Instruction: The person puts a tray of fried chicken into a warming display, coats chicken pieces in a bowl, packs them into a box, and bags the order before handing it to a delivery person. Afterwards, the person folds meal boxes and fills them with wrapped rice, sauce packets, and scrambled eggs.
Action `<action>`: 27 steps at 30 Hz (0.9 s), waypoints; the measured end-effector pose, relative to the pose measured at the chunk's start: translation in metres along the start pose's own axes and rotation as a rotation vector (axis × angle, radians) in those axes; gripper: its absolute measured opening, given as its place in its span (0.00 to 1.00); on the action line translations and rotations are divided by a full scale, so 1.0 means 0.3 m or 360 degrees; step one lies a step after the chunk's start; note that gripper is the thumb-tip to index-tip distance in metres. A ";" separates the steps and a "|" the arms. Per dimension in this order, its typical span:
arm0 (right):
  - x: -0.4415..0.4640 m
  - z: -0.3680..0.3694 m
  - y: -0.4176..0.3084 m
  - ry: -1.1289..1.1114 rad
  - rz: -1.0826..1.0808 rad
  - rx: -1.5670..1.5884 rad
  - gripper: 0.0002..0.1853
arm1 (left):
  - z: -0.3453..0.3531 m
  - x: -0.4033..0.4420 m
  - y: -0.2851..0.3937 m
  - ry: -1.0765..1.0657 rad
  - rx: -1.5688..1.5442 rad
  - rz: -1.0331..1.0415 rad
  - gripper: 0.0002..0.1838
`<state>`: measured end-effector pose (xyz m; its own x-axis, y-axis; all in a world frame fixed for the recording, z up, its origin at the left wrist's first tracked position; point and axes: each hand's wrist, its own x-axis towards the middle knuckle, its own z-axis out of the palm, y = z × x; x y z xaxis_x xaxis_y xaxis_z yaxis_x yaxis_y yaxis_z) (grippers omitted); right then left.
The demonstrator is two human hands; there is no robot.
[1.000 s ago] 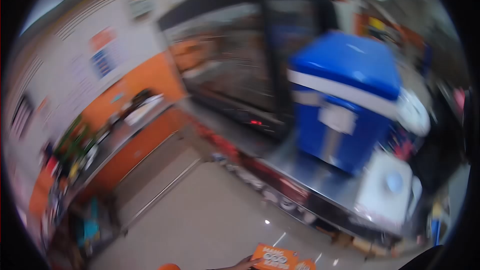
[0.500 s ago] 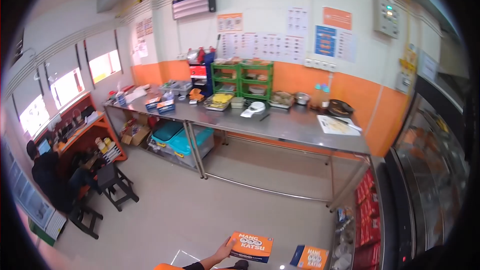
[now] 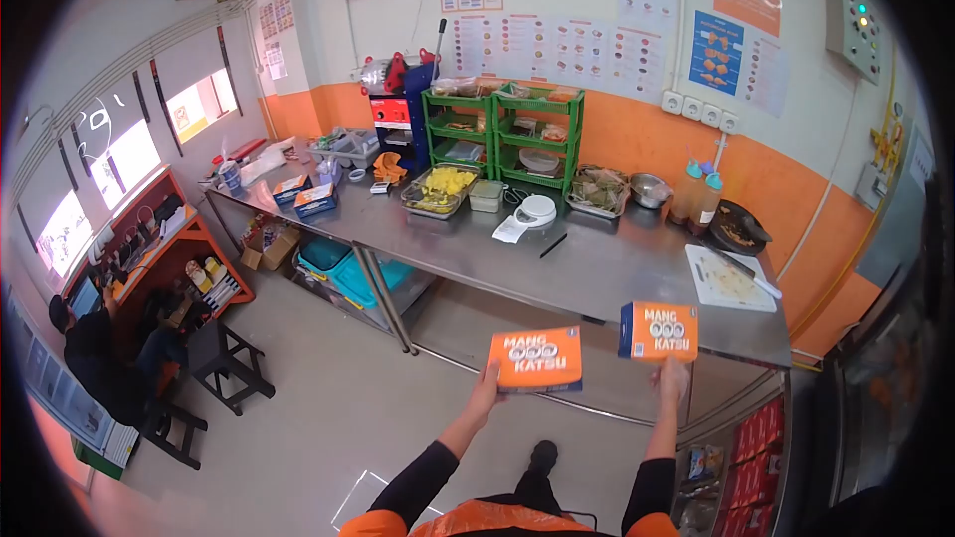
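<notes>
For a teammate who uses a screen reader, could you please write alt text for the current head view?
The left hand holds a wider orange box and the right hand a narrower orange box, both marked Mang Katsu, before a steel table. On it are green racks, a white scale and a knife on a white board.

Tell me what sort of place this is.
Probably a commercial kitchen: a white rectangular cutting board lies on the shiny metal table, and the left hand holds an orange-and-blue cardboard box printed "KATSU".

Commercial kitchen: steel counter (image 3: 622, 264), cutting board (image 3: 714, 288), pan (image 3: 738, 227).
</notes>
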<state>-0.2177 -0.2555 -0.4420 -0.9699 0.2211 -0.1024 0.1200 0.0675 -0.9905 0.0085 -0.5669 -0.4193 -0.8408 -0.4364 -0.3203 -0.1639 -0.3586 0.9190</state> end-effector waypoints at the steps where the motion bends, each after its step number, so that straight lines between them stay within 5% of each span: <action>1: 0.087 0.056 -0.032 0.0005 0.0022 -0.0057 0.17 | 0.044 0.108 0.054 -0.0016 -0.0029 0.0019 0.38; 10: 0.504 0.332 -0.178 -0.0098 0.0264 -0.0023 0.17 | 0.296 0.744 0.232 0.0210 0.0198 0.0055 0.40; 17: 0.557 0.393 -0.163 -0.0114 0.0450 0.0033 0.19 | 0.305 0.932 0.201 0.0470 0.0833 0.0176 0.39; 20: 0.502 0.366 -0.176 -0.0179 0.0438 0.0076 0.20 | 0.299 0.996 0.132 0.0803 0.1116 0.0605 0.34; 23: 0.409 0.295 -0.140 -0.0279 0.0366 0.0027 0.20 | 0.351 0.892 0.287 0.0656 0.1054 0.0983 0.30; 27: 0.267 0.171 -0.024 -0.0176 0.0471 0.0011 0.19 | 0.347 0.755 0.334 -0.0318 0.1326 0.1290 0.20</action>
<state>-0.3071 -0.2882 -0.4476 -0.9103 0.1231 -0.3953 0.3993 0.0091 -0.9168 -0.2522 -0.6158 -0.3758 -0.9079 -0.1254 0.4000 0.2314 0.6458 0.7276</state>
